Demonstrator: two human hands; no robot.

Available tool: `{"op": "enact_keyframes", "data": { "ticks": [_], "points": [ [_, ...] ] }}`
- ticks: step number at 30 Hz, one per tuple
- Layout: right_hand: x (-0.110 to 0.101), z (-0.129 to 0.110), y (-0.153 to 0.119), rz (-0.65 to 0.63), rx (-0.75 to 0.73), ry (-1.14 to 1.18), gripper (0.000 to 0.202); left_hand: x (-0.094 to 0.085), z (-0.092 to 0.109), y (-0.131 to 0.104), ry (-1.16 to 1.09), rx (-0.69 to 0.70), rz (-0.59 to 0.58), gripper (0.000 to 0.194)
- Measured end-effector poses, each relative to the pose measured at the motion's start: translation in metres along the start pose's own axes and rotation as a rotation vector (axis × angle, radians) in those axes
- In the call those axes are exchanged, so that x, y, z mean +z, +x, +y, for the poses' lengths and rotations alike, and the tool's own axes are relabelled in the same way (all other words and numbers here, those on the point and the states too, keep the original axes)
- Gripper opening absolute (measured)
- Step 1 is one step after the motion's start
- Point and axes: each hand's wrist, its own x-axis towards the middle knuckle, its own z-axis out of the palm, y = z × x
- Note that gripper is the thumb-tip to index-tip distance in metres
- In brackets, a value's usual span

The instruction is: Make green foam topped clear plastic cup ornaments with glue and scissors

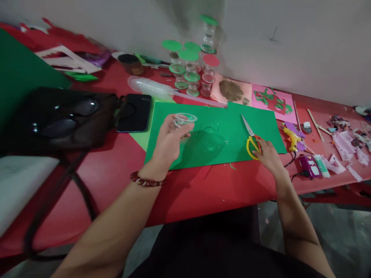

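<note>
My left hand (169, 141) is closed around a small clear plastic cup (185, 120), its rim facing up, above a green sheet of paper (162, 116). On the right part of the sheet lies a pair of scissors (249, 135) with yellow and red handles, blades pointing away from me. My right hand (266, 152) has its fingers on the red handle. Faint curved lines and clear bits show on the green sheet between my hands; I cannot make out exactly what they are.
Behind the sheet stand several stacked clear cups (191, 73) with green or red discs. A sleeve of cups (150, 88), a phone (133, 112) and a black bag (58, 119) lie left. A glue gun (292, 138), a purple box (309, 166) and scraps (343, 144) lie right.
</note>
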Motion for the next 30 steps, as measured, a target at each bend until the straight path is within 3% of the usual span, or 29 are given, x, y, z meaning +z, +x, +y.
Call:
{"op": "enact_keyframes", "data": {
  "ticks": [5,8,11,17,20,26,30],
  "points": [
    [-0.001,-0.003,0.012,-0.079,0.089,0.02,0.058,-0.002,0.0,0.008,-0.075,-0.096,0.088,0.036],
    [-0.01,-0.009,0.008,-0.023,0.114,0.074,0.065,-0.007,0.002,0.014,-0.091,-0.104,0.121,0.038],
    [-0.02,-0.012,-0.018,0.042,-0.079,0.165,0.071,-0.013,0.007,0.02,-0.116,-0.066,0.161,0.041],
    [-0.023,-0.022,-0.068,-0.341,-0.66,0.338,0.056,-0.026,0.013,0.026,-0.086,0.001,0.202,0.047],
    [-0.017,-0.025,-0.07,-0.415,-0.793,0.286,0.054,-0.029,0.012,0.028,-0.063,0.005,0.201,0.053],
    [-0.01,-0.028,-0.071,-0.306,-0.817,0.155,0.045,-0.027,0.012,0.026,-0.055,-0.006,0.221,0.047],
    [-0.006,-0.029,-0.07,-0.193,-0.675,0.145,0.025,-0.029,0.014,0.026,-0.068,0.037,0.279,0.046]
  ]
}}
